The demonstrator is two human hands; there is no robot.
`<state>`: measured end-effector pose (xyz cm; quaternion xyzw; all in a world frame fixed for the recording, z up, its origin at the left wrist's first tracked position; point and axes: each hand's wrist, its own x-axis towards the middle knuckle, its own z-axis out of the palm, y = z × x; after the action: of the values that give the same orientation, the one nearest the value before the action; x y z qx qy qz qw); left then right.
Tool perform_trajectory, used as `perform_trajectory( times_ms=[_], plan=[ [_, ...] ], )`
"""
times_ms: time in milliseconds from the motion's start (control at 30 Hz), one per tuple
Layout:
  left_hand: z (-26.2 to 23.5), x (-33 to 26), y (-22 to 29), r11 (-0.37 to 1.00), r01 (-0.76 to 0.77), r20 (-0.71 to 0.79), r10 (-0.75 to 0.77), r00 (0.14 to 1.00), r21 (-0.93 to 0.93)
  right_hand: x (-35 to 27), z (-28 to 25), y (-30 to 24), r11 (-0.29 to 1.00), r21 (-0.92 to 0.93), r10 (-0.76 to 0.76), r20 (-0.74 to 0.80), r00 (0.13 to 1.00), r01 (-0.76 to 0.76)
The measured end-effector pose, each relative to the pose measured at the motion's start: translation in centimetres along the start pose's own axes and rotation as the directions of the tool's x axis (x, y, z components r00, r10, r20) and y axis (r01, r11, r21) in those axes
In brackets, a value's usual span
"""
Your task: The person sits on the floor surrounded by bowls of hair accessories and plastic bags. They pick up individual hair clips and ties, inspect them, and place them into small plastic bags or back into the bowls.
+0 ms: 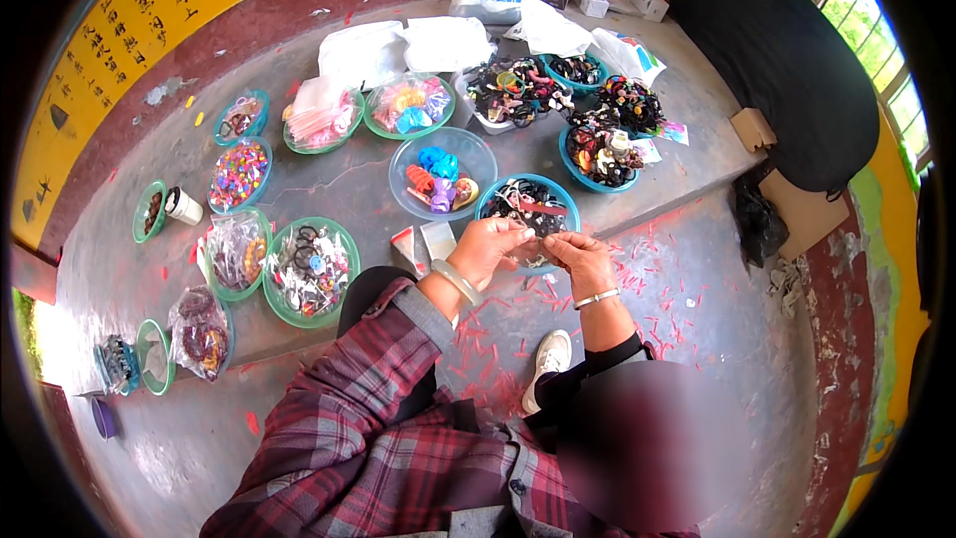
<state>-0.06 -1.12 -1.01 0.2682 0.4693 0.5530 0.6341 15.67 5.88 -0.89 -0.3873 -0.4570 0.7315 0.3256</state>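
Observation:
My left hand [488, 247], with a pale bangle on the wrist, and my right hand [581, 261], with a silver bracelet, meet fingertip to fingertip over the near rim of a blue bowl [495, 196] full of dark hair ties. Both pinch a small dark hair accessory [539, 238] between them; its exact shape is too small to tell. Just behind stands a clear bowl [476, 144] holding blue, orange and purple hair clips.
Several green and blue bowls of hair ties, clips and beads [309, 267] cover a concrete ledge [349, 184], with white plastic bags [363, 50] behind. Red scraps litter the floor [687, 269]. A white shoe [548, 364] and a black bag [759, 224] lie nearby.

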Motion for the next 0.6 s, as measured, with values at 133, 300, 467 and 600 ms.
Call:
perform_trajectory(
  times_ms=[133,300,467,600],
  plan=[
    [0.5,-0.5,0.4,0.998,-0.003,-0.027,0.001,1.000,-0.060,0.1,-0.1,0.1,1.000,0.006,-0.021,0.003,1.000,0.021],
    [0.4,-0.5,0.4,0.996,-0.033,-0.004,0.033,0.999,-0.081,0.1,-0.2,0.2,1.000,0.002,-0.012,0.032,0.999,0.012],
    [0.4,-0.3,0.4,0.994,-0.044,0.009,0.045,0.999,-0.105,0.1,0.0,0.5,0.993,-0.095,-0.065,0.034,0.997,0.068],
    [1.0,-0.7,1.0,0.981,-0.060,-0.003,0.060,0.998,-0.185,0.4,-0.2,1.2,0.971,-0.194,-0.132,0.045,0.990,0.138]
  ],
)
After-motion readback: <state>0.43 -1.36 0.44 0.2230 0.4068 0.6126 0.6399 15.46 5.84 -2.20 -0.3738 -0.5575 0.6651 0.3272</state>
